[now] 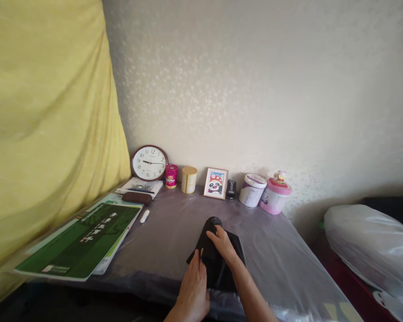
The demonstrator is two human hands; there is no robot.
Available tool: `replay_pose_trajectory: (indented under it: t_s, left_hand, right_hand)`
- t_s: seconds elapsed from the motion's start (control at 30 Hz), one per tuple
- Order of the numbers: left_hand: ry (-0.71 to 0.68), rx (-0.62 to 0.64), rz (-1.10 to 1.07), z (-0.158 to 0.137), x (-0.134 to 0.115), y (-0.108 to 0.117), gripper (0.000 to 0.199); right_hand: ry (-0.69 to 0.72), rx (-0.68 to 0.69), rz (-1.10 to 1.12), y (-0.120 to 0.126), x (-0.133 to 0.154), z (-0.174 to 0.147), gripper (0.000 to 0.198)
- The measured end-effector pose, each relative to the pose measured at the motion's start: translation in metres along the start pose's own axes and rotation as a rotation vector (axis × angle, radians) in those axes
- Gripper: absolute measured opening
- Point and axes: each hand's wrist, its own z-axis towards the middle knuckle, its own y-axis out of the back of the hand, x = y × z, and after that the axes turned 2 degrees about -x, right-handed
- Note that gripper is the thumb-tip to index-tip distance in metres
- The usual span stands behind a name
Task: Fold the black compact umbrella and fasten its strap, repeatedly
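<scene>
I've got L grip (pixel 194 282) & R grip (pixel 220 243) pinching a black item (pixel 218 269) nr tabletop (pixel 272 255) front edge, prob to steady it

The rear of the table (pixel 278 255) is being blocked by a clock (pixel 150 163), a magenta tin (pixel 171 176), a yellow canister (pixel 189 181), a picture frame (pixel 216 184), a purple-and-white tub (pixel 253 192) and a pink tub (pixel 274 199). Passage on the left is being obstructed by a green book (pixel 82 241) and a yellow curtain (pixel 53 112). The front middle is being filled by a black item (pixel 218 270), the left hand (pixel 193 286) and the right hand (pixel 222 245). Free lanes are being left between the black item and a small white object (pixel 144 216), and on the black item's right.
</scene>
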Motion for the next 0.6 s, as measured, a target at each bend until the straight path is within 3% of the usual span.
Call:
replay_pose_trajectory:
  t_s: [0.17,0.37,0.5,0.6]
  left_hand:
    - [-0.048,-0.097,-0.07,-0.001,0.016,-0.014,0.08]
    - [-0.1,-0.299,-0.11,-0.011,0.028,-0.016,0.089]
    - [-0.149,-0.429,0.027,-0.012,0.021,-0.01,0.083]
    - [-0.216,-0.416,0.052,-0.005,0.016,-0.011,0.076]
  right_hand:
    - [-0.013,0.019,-0.197,-0.002,0.001,0.002,0.033]
    - [-0.112,0.23,-0.044,-0.004,0.009,-0.002,0.032]
    - [-0.049,0.337,-0.04,-0.004,0.015,-0.005,0.031]
    - [0.035,0.353,-0.131,-0.004,0.019,-0.007,0.029]
